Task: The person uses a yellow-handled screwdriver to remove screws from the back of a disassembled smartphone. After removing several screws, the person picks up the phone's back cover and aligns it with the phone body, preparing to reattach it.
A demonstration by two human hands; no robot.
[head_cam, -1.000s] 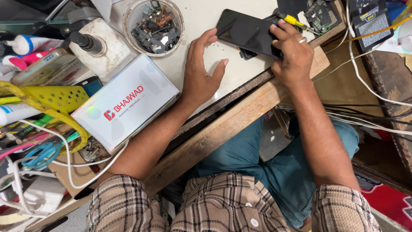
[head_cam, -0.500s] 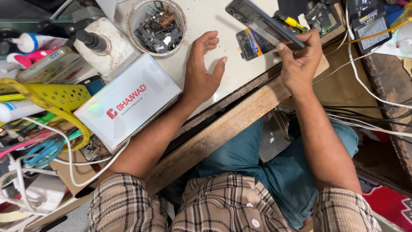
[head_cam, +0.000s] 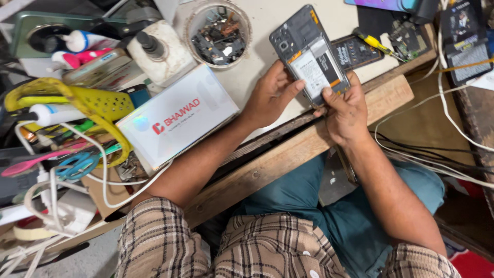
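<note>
An opened phone with its back cover off shows its battery and dark inner frame. My right hand grips it at the lower right edge and holds it tilted above the white worktable. My left hand touches the phone's lower left side with thumb and fingers.
A white box lies left of my left arm. A round tub of small parts stands behind it, beside a white bottle. A yellow-handled screwdriver and a dark panel lie behind the phone. Cables, scissors and tubes crowd the left.
The phone was turned over from screen side up to open back up and lifted off the table. My left hand rose from the table surface onto the phone.
</note>
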